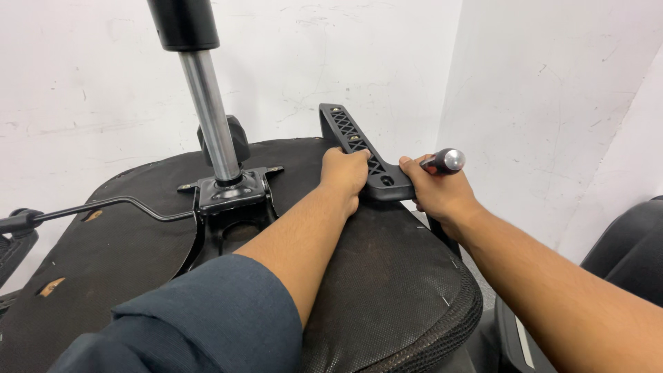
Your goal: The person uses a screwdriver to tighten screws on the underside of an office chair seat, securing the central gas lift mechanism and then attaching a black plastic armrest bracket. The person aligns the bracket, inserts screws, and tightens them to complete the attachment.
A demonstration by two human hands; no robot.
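Note:
An office chair seat lies upside down, its black fabric underside facing up. A black plastic armrest bracket with a lattice pattern lies along the seat's right edge. My left hand presses down on the bracket near its middle. My right hand grips a screwdriver with a black handle and a shiny silver end cap, right beside the bracket's near end. The screwdriver's tip is hidden behind my hand.
A metal tilt mechanism is bolted at the seat's centre, with a chrome gas cylinder rising from it. A thin lever rod runs left. White walls stand close behind and to the right. Another black chair is at the right.

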